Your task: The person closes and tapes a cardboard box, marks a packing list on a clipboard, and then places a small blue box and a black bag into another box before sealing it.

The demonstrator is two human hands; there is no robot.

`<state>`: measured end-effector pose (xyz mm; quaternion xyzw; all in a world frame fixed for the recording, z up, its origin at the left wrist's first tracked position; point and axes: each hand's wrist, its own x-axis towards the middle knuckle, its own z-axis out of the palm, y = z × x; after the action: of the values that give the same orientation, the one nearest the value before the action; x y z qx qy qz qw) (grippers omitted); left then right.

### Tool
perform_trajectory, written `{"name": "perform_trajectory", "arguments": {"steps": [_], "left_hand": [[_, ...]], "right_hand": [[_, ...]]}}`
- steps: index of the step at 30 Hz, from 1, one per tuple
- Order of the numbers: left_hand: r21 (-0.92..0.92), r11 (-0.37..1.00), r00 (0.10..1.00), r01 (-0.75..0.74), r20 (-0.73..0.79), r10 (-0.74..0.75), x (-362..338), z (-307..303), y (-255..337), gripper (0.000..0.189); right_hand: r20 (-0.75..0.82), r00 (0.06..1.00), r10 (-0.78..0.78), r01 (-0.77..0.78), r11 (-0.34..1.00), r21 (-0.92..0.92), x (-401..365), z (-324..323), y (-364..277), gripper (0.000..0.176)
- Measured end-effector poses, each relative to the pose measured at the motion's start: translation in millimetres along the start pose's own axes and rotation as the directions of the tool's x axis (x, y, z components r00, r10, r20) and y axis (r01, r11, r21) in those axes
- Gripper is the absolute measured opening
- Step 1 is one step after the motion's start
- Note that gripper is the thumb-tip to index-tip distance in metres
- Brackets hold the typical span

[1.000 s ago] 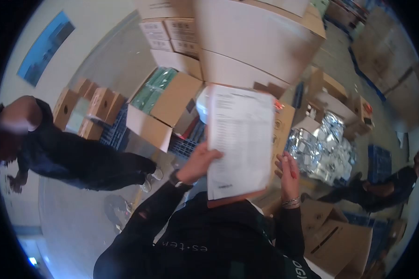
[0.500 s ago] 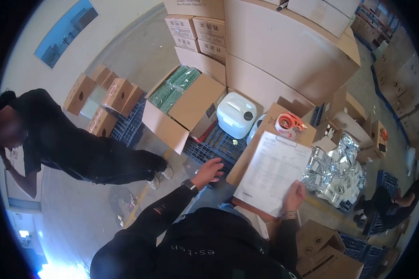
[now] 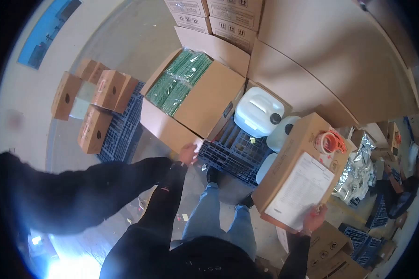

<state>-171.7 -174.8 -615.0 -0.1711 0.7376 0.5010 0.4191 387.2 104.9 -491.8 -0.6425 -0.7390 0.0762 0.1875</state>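
My left hand (image 3: 189,153) is at the corner of a carton flap (image 3: 165,130), fingers closed on its edge. That flap belongs to a large open carton (image 3: 209,100) filled with green packs (image 3: 179,79) in clear wrap. My right hand (image 3: 314,218) grips the lower right edge of a clipboard with printed sheets (image 3: 300,188). Under the clipboard is a closed cardboard box (image 3: 284,162). An orange tape dispenser (image 3: 328,142) lies on that box, beyond the sheets.
White jerrycans (image 3: 258,111) stand on a blue pallet (image 3: 235,149) between the cartons. Tall cardboard walls (image 3: 307,79) rise behind. Small boxes (image 3: 95,128) sit on another pallet at left. Silver pouches (image 3: 356,174) lie at right. One person (image 3: 79,190) is close at left, another (image 3: 400,190) far right.
My left hand has moved from open air to the carton flap. My view has shifted; the clipboard now appears lower over the box. The person at left appears closer to my left arm.
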Motion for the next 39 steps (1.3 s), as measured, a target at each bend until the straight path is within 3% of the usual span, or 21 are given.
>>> {"name": "perform_trajectory", "arguments": {"steps": [3, 4, 7, 10, 11, 12, 13, 15, 16, 19, 22, 25, 26, 28, 30, 32, 35, 38, 39], "left_hand": [[-0.11, 0.989, 0.989, -0.098, -0.123, 0.084, 99.6, -17.9, 24.5, 0.06], [-0.112, 0.983, 0.972, -0.144, -0.203, 0.12, 118.6, -16.6, 36.4, 0.066], [-0.261, 0.902, 0.917, -0.344, -0.301, 0.262, 140.0, -6.2, 76.9, 0.071], [-0.383, 0.883, 0.881, -0.27, -0.469, 0.066, 135.8, 5.4, 74.1, 0.066], [-0.208, 0.843, 0.834, -0.496, -0.387, 0.394, 120.0, 9.9, 62.1, 0.063], [-0.062, 0.708, 0.699, -0.703, -0.239, 0.674, 92.6, 15.5, 38.9, 0.061], [0.058, 0.639, 0.64, -0.767, 0.004, 0.768, 38.7, 27.0, 41.9, 0.062], [0.241, 0.397, 0.465, -0.885, 0.494, 0.735, -14.5, 53.5, 56.7, 0.082], [0.335, 0.311, 0.457, -0.889, 0.652, 0.605, -17.3, 71.2, 48.4, 0.088], [0.52, 0.058, 0.498, -0.852, 0.772, 0.396, 24.3, 118.8, -5.1, 0.087], [0.506, -0.172, 0.438, -0.845, 0.84, 0.319, 59.1, 124.3, -3.5, 0.071], [0.411, 0.286, 0.496, -0.865, 0.783, 0.374, 76.2, 114.2, 23.1, 0.052], [0.391, 0.365, 0.533, -0.845, 0.557, 0.636, 77.9, 110.1, 16.8, 0.04], [0.534, 0.447, 0.681, -0.718, 0.403, 0.611, 88.3, 91.3, 34.1, 0.041], [0.427, 0.616, 0.747, -0.661, 0.302, 0.592, 117.9, 73.2, 38.5, 0.045], [0.607, 0.48, 0.704, -0.633, 0.193, 0.684, 154.0, 59.3, 41.5, 0.051], [0.644, 0.588, 0.754, -0.489, -0.026, 0.656, 202.0, 45.3, 57.8, 0.066], [0.765, 0.557, 0.626, -0.323, -0.269, 0.732, 253.3, 43.4, 68.0, 0.079], [0.754, 0.541, 0.641, -0.372, -0.213, 0.737, 263.6, 44.0, 75.8, 0.082]], "right_hand": [[-0.096, 0.995, -0.028, 0.024, 0.999, -0.042, -13.1, -20.3, -68.3, 0.043], [0.009, 0.988, 0.154, -0.154, 0.988, 0.006, -13.1, -26.6, -96.9, 0.041], [0.208, 0.956, 0.208, -0.186, 0.975, -0.122, -7.4, -22.7, -116.3, 0.038], [0.065, 0.988, 0.139, -0.135, 0.989, -0.066, -5.4, -5.6, -124.5, 0.036], [0.068, 0.989, 0.133, -0.127, 0.989, -0.078, -4.3, -1.3, -125.7, 0.037], [0.071, 0.989, 0.128, -0.122, 0.988, -0.09, -3.4, 0.7, -124.4, 0.037], [0.071, 0.99, 0.123, -0.115, 0.988, -0.102, -2.1, 3.0, -122.1, 0.037], [0.113, 0.986, 0.122, -0.103, 0.982, -0.161, 0.7, 9.8, -113.6, 0.041], [0.133, 0.984, 0.119, -0.093, 0.978, -0.187, 1.5, 14.5, -109.4, 0.044], [0.26, 0.96, 0.107, -0.078, 0.99, -0.119, 0.9, 24.4, -99.9, 0.055], [0.312, 0.927, 0.209, -0.147, 0.966, -0.21, 3.4, 18.5, -127.5, 0.064], [0.327, 0.896, 0.299, -0.259, 0.952, -0.162, 0.3, 15.3, -129.0, 0.07], [0.28, 0.931, 0.233, -0.193, 0.968, -0.163, -3.9, 15.4, -124.6, 0.068], [0.185, 0.979, 0.086, -0.052, 0.982, -0.184, -13.7, 13.4, -114.7, 0.066], [0.187, 0.978, 0.093, -0.057, 0.981, -0.186, -17.9, 1.8, -119.4, 0.066], [0.161, 0.978, 0.134, -0.096, 0.969, -0.227, -15.7, -3.3, -140.2, 0.062], [0.033, 0.999, 0.004, 0.006, 0.955, -0.298, -9.0, -9.6, -156.0, 0.059], [0.033, 0.989, -0.142, 0.146, 0.962, -0.232, -3.1, -7.7, -209.7, 0.055], [0.047, 0.98, -0.194, 0.199, 0.952, -0.234, -6.8, -3.0, -224.1, 0.055]]}}
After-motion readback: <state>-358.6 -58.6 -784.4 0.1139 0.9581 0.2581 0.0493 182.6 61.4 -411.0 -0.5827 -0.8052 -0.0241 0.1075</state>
